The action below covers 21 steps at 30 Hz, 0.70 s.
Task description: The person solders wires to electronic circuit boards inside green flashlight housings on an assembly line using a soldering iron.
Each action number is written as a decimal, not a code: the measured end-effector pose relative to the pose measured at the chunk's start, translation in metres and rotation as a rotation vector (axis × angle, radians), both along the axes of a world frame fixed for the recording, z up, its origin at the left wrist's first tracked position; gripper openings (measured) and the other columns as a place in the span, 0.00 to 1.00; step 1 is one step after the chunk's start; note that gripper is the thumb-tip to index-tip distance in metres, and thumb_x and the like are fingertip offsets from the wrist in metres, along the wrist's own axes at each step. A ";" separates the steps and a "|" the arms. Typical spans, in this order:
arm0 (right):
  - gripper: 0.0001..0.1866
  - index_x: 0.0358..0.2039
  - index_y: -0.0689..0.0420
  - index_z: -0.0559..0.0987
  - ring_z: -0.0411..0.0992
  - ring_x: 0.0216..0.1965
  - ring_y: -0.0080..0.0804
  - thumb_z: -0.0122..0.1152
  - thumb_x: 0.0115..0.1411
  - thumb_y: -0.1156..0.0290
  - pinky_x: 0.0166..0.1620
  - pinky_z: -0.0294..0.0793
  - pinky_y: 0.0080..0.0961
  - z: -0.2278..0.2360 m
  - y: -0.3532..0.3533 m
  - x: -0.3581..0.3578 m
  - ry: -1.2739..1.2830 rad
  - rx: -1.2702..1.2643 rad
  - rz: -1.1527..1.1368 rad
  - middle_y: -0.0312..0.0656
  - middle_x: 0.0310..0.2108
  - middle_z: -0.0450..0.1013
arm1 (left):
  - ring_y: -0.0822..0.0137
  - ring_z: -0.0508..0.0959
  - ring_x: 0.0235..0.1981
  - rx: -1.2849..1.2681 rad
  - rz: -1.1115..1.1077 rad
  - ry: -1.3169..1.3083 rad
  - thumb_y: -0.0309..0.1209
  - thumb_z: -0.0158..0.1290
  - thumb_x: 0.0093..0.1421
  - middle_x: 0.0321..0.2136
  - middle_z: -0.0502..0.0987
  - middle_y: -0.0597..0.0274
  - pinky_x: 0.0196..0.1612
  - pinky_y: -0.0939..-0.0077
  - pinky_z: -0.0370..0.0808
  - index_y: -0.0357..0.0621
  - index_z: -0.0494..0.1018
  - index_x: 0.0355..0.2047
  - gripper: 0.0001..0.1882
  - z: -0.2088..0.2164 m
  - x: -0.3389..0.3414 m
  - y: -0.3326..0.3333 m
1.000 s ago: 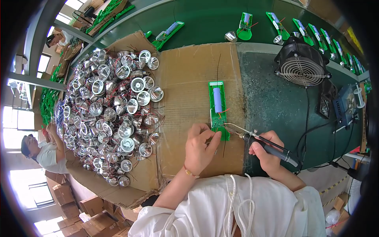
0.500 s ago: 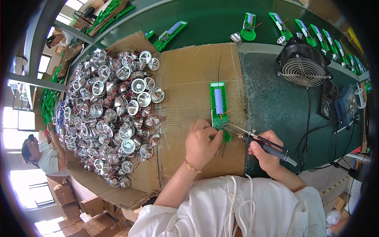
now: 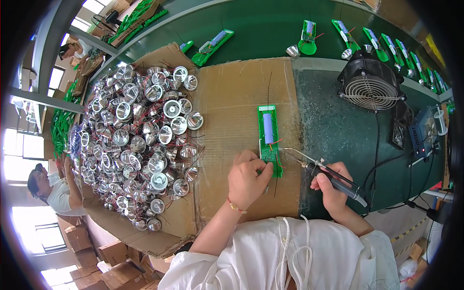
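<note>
A green plastic housing (image 3: 275, 121) lies upright in my view on the cardboard, holding a lilac cylindrical battery (image 3: 268, 128) and a small green circuit board (image 3: 267, 153) with thin red and black wires. My left hand (image 3: 247, 180) is closed in a pinch at the lower left of the housing, beside the board; its fingertips hide what they hold. In my right hand (image 3: 333, 188) is a soldering iron (image 3: 349, 190) with a thin metal feed tube. The iron's tip points left, just right of the board and apart from it.
At left, a cardboard box (image 3: 176, 237) is heaped with silver reflector cups (image 3: 158, 181). A black fan (image 3: 371, 87) and a blue soldering station (image 3: 419, 137) stand at right with trailing cables. Similar green housings (image 3: 308, 43) line the far bench. Other people work at far left.
The soldering iron has drawn back a little to the right, away from the board. My left hand keeps its pinch. The whole view has shifted slightly.
</note>
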State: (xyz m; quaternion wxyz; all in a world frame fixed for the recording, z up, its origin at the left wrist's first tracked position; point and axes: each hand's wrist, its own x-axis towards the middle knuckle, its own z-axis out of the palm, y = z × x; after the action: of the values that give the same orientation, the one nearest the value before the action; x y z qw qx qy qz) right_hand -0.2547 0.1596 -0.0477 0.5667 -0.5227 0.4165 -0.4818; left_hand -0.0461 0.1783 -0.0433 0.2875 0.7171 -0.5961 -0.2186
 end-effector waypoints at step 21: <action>0.08 0.28 0.62 0.66 0.69 0.18 0.22 0.56 0.53 0.75 0.22 0.70 0.17 -0.011 -0.024 -0.018 -0.022 0.197 -0.167 0.41 0.19 0.70 | 0.53 0.74 0.16 -0.093 -0.091 -0.310 0.32 0.49 0.47 0.13 0.72 0.53 0.23 0.65 0.72 0.42 0.74 0.15 0.09 -0.001 0.035 -0.143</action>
State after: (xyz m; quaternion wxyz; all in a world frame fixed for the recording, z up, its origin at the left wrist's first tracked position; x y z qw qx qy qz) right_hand -0.2724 0.1354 -0.0591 0.5777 -0.4226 0.4976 -0.4899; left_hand -0.0108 0.0348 -0.0439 0.2149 0.7004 -0.6746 -0.0900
